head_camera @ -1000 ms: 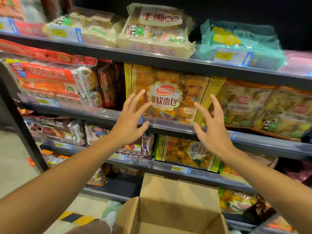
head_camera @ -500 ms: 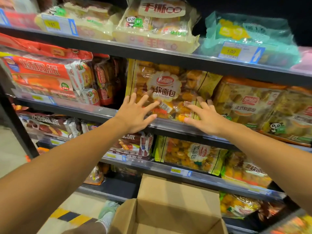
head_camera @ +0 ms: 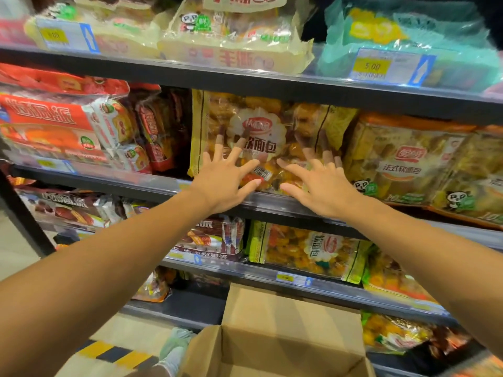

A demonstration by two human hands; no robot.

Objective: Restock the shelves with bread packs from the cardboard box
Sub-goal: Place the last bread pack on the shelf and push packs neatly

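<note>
Since before, we have pressed both hands, left (head_camera: 223,183) and right (head_camera: 324,186), fingers spread flat, against the yellow bread pack (head_camera: 261,115) above the cardboard box (head_camera: 285,330).

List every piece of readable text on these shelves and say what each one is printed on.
"软面包": yellow bread pack that both hands press on.
"法式软面包": orange-topped pack to its right.
"5.00": yellow price tag on the top shelf rail, before the teal pack.
"软面包", turned sideways: yellow pack one shelf lower.
Other price tags, the barcode and the red packs' lettering: too blurred or small to read.
</note>
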